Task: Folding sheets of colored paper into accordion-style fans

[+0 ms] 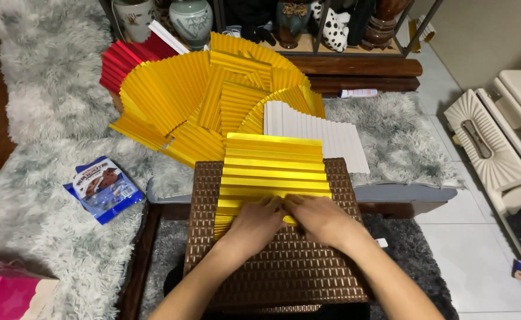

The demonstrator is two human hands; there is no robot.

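A gold sheet of paper folded into accordion pleats (273, 172) lies on a brown woven stool top (284, 266). My left hand (254, 220) and my right hand (317, 216) meet at the sheet's near edge, fingers pressed down and pinching the nearest pleat. The near edge of the paper is partly hidden under my fingers.
A heap of pleated gold paper fans (207, 101) lies behind the stool, with red pleated paper (124, 59) at its left and a white pleated sheet (325, 136) at its right. A blue packet (103, 188) rests on the grey shaggy rug (47, 225). Vases (190, 19) stand on a shelf at the back.
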